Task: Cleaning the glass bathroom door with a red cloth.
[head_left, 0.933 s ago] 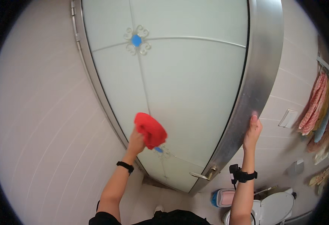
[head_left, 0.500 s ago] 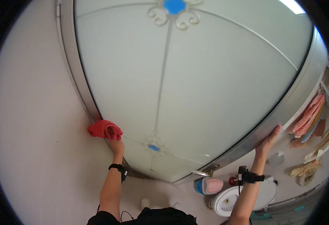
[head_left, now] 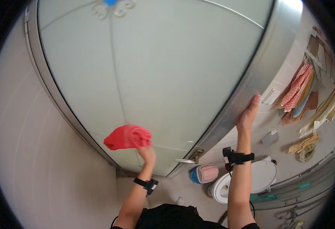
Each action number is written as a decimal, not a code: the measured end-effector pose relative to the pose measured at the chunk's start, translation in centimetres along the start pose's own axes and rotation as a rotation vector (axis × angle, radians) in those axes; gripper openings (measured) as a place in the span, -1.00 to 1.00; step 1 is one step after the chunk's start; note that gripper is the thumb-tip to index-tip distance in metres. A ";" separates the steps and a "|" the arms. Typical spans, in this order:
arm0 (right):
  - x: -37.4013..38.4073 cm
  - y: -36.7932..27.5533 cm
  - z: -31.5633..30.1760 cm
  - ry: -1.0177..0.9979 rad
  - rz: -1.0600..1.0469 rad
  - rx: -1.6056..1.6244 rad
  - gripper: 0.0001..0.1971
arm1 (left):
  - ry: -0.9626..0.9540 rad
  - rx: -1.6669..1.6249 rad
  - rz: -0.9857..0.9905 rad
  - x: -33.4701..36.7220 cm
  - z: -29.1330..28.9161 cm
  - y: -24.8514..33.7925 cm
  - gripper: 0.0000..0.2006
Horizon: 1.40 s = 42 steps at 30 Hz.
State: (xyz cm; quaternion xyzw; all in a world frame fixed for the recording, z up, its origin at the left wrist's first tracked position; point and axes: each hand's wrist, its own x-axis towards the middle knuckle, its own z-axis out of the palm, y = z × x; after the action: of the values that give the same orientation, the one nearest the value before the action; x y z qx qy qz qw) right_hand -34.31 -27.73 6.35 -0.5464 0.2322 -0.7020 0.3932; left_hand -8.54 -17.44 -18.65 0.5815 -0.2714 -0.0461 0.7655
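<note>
My left hand (head_left: 147,154) is closed round a bunched red cloth (head_left: 126,137), which lies over the lower part of a frosted glass door (head_left: 167,76). The cloth hides the lower ornament on the pane. On the right, my right hand (head_left: 247,117) grips the outer edge of the door's silver metal frame (head_left: 265,53); some of its fingers are hidden by the edge. Below and between my hands is a metal lever handle (head_left: 190,157). A blue ornament (head_left: 110,2) with scrolls shows at the pane's top. Black bands with small devices circle both wrists.
A white toilet (head_left: 261,177) stands at the lower right, beside a pink-lidded bin (head_left: 207,173). Towels (head_left: 297,87) hang along the right wall near a light switch (head_left: 270,96). To the left of the door rises a pale tiled wall (head_left: 33,133).
My left hand has moved the red cloth rightward, from the hinge-side frame onto the glass. The door and its surroundings have shifted left in view; my right hand still holds the edge.
</note>
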 end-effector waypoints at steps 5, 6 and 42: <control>-0.1 0.0 0.0 -0.046 -0.072 -0.132 -0.54 | -0.286 -0.162 0.159 -7.3 8.5 9.4 -0.77; -0.2 -0.3 0.6 -0.072 -0.099 -0.148 -0.55 | -0.309 0.029 0.290 -7.7 9.0 9.8 -0.76; 0.7 1.4 0.0 0.248 -0.011 0.074 -0.38 | 0.215 0.723 0.099 15.8 -17.8 -9.7 -0.70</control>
State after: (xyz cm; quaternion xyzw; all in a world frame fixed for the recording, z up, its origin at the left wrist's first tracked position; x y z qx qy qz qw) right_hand -33.95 -29.11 5.67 -0.4416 0.2500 -0.7745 0.3777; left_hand 15.63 -11.21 -24.93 0.8016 -0.2162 0.1510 0.5365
